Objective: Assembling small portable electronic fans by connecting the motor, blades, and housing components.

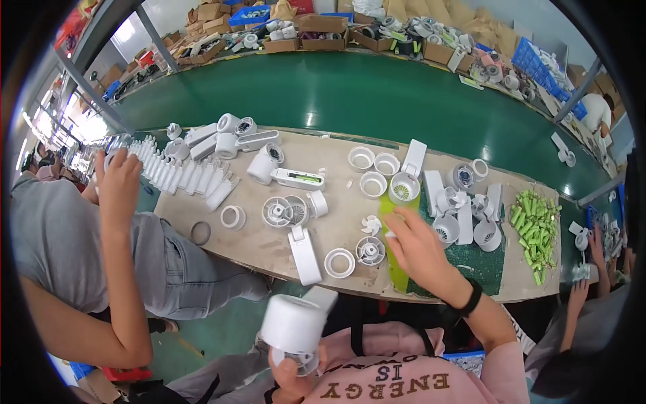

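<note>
Left hand (291, 377) is gripping a white cylindrical plastic fan housing (294, 324) close to the chest, thumb pressing on its lower face, the other fingers wrapping behind it; a flat white handle part is sticking out just above the fingers to the right. Right hand (418, 250) is reaching out over the beige worktable (256, 246), fingers half-curled and narrow, fingertips (392, 222) hovering at or touching a lime-green flat strip (389, 259); cannot tell whether they are pinching anything, motion blur. Just left of those fingertips a small white plastic impeller (371, 225) is lying, and below it a round white grille disc with dark hub (370, 251). Further left of the fingers a white plastic ring (340, 262) and a long white handle shell (305, 254) are sitting. Just beyond the fingertips a white round cup-shaped housing with green inside (404, 188) is standing, with three empty white cups (374, 171) beside it. Right of the hand, on a dark green mat (471, 259), more white fan shells (457, 215) are clustering. Well right of the fingers a loose pile of green cylindrical cells (536, 229) is lying on the table edge. Far beyond, cardboard boxes (323, 32) and blue plastic crates (535, 64) are holding mixed white parts past the green conveyor belt (363, 94). A co-worker's hand (118, 182) is rising at far left, beside a row of white upright handle pieces (182, 175).
</note>
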A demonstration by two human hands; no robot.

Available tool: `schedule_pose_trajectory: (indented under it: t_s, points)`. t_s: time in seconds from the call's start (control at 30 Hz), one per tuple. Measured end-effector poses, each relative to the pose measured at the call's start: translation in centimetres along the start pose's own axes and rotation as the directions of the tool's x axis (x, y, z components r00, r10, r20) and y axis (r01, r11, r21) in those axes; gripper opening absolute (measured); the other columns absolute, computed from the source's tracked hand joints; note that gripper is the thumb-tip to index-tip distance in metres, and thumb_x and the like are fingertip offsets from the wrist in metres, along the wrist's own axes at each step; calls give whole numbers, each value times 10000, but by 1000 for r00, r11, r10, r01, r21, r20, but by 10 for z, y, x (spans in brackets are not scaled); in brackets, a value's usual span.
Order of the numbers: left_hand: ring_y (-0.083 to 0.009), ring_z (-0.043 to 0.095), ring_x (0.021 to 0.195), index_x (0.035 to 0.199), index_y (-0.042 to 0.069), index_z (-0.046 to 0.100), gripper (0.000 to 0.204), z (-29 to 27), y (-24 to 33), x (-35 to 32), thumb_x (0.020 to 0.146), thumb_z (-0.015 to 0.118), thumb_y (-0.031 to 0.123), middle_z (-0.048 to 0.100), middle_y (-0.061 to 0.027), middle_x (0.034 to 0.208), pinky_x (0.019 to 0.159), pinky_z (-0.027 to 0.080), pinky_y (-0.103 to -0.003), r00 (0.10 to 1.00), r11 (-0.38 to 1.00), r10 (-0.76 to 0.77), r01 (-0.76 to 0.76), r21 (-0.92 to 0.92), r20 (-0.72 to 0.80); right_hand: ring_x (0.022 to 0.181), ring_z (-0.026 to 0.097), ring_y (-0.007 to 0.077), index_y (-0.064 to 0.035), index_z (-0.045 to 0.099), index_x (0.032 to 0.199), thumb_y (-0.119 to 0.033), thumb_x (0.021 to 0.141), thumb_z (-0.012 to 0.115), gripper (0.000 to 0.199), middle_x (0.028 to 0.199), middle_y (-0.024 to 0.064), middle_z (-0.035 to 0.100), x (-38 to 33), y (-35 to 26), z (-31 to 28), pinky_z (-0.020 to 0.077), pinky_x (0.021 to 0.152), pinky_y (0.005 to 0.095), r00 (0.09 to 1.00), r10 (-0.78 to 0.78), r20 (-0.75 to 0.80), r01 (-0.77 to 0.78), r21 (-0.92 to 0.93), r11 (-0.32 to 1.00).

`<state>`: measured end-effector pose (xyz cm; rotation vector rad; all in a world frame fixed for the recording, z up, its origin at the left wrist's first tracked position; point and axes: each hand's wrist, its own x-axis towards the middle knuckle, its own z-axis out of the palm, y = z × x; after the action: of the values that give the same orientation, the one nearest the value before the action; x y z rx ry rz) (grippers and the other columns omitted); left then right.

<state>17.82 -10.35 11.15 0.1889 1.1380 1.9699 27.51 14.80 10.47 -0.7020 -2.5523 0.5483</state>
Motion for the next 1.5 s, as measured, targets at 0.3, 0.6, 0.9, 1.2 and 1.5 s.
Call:
schedule_pose_trajectory:
  t_s: [0.3,0.6,0.9,1.2,1.5]
  points:
    - [-150,475,465,1021,-23,504,543,-36,33,40,798,455,470,540,-115,650,365,307,-227,897,880,410,-341,332,-164,935,561,379,-11,504,1125,-85,745,652,414,1087,200,539,-22,-20,-8,485,777,380,995,91,28,-94,128,987]
    - [-133,471,475,845,27,540,373,-59,51,106,825,473,394,556,-63,658,369,297,-237,919,960,278,-254,119,-279,878,582,363,-3,491,1132,-99,756,626,410,1053,182,550,-78,-30,20,496,716,389,967,235,98,-253,251,934]
    - [-239,620,706,931,-20,587,314,-69,82,181,848,510,273,627,-151,821,438,453,-271,991,995,95,-91,-40,95,888,574,395,-39,444,1240,-142,715,697,591,1163,245,434,-35,-31,32,497,699,403,948,317,16,-317,55,947]
    - [-254,635,616,972,-36,560,324,-56,104,195,904,474,269,621,-149,779,368,388,-216,998,969,-6,-10,245,64,902,571,416,-43,441,1243,-121,732,677,568,1191,264,413,-23,-21,59,497,718,427,968,247,42,-246,-28,969]
    - [-61,527,599,1049,43,616,353,-44,62,242,888,531,346,596,-5,777,442,347,-191,992,687,115,-42,726,-51,940,541,441,5,385,1258,-60,776,605,534,1274,301,333,-17,-37,38,473,783,445,956,288,-49,-286,42,957]
